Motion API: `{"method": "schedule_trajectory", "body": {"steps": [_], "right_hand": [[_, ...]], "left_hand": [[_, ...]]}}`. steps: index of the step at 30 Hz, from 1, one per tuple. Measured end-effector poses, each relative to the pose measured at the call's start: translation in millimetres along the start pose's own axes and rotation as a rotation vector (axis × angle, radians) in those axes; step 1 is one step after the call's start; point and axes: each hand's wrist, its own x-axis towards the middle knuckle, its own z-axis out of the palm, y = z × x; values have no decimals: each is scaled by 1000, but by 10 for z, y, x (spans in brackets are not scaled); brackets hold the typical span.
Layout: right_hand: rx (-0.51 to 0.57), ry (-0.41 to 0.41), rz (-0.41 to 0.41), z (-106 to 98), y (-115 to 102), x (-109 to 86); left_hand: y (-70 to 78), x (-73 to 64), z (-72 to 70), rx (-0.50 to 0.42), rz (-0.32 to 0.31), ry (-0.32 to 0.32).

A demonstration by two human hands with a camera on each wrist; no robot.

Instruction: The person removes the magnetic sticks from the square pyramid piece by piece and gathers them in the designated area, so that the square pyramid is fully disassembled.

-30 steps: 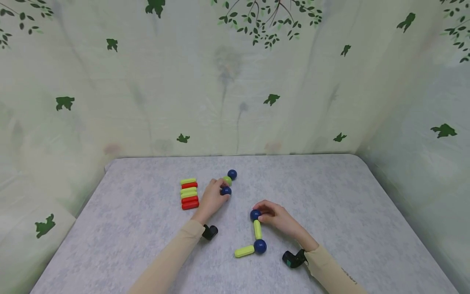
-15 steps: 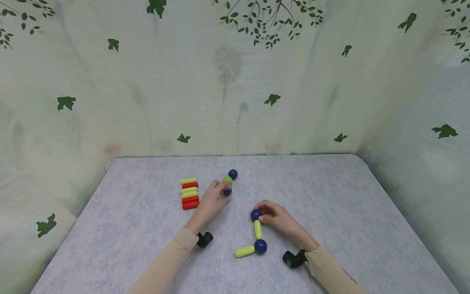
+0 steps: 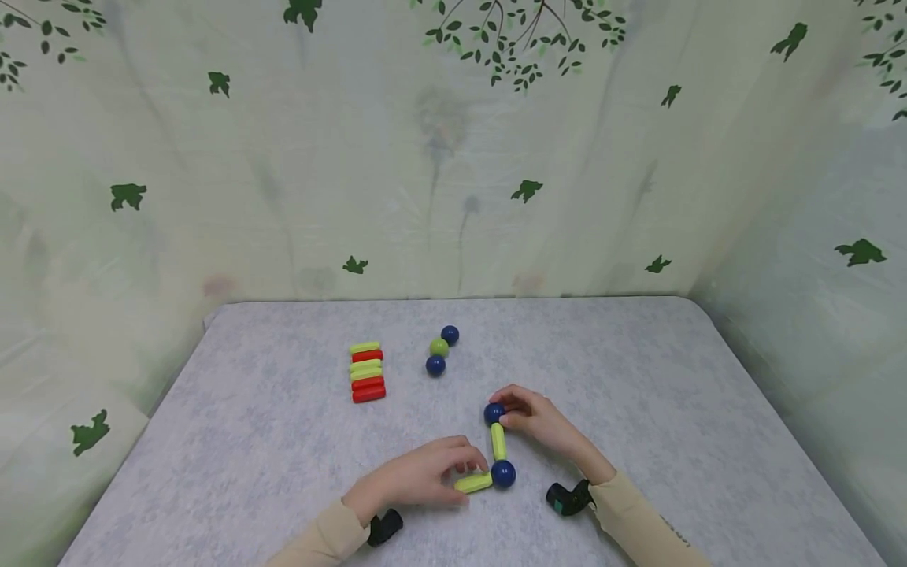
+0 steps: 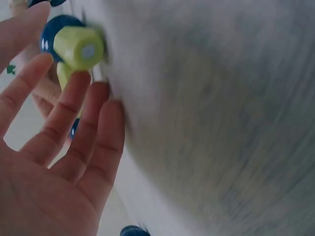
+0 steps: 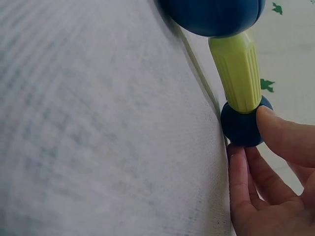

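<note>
My right hand (image 3: 544, 425) pinches a blue ball (image 3: 494, 413) between thumb and fingers, low at the table. From that ball a yellow-green ribbed rod (image 3: 499, 442) runs to a second blue ball (image 3: 503, 474), and another yellow-green rod (image 3: 473, 483) sticks out leftward from there, making an L. My left hand (image 3: 420, 476) is spread about this left rod, fingertips beyond it and thumb on the near side. In the left wrist view the fingers are loosely extended, and the rod's free end (image 4: 87, 51) faces the palm. The right wrist view shows the thumb (image 5: 283, 135) against the held ball.
At the back left, several red rods (image 3: 368, 393) and yellow-green rods (image 3: 365, 346) lie side by side in a stack-like row. Two blue balls (image 3: 435, 365) and a green ball (image 3: 439, 346) stand in a line beyond the L. A leaf-patterned curtain hangs behind the table (image 3: 602, 354).
My left hand has let go of the nearer loose blue ball at the back and come toward me to the left rod. The right hand has stayed on its ball.
</note>
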Motion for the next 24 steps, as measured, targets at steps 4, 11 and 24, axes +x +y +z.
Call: {"method": "schedule_trajectory", "body": {"steps": [4,11,24], "right_hand": [[-2,-5,-7,2,9,-3],[1,-14,-13,-6,37,5],[0,-17,-19,-10,45,9]], "left_hand": [[31,-3,60,81,15,0],[50,3,76,81,49,41],[146,2,-9,300,33,58]]}}
